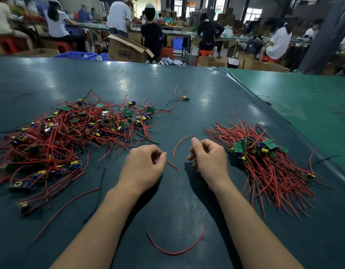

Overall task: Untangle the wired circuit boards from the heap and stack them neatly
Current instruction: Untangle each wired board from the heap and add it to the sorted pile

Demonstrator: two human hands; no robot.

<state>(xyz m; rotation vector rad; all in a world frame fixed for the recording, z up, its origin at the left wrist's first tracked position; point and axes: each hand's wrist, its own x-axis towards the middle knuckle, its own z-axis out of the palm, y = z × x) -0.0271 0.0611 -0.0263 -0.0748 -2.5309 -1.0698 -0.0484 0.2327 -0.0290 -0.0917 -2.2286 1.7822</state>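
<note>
Both hands hover mid-bench between piles: left hand (143, 166) with fingers curled, seemingly pinching the end of a short loose red wire (173, 166), right hand (207, 159) loosely curled, thumb up, whether it grips anything I cannot tell. Tangled heap of small green circuit boards with red and black leads (70, 136) sprawls on the left of the dark green rubbery bench (187, 90); the combed stack of boards (264, 162) lies right, leads fanned alike. Best, I judge, to lift one board by its stiff edge and draw its limp, springy leads out slowly, then lay it aligned.
</note>
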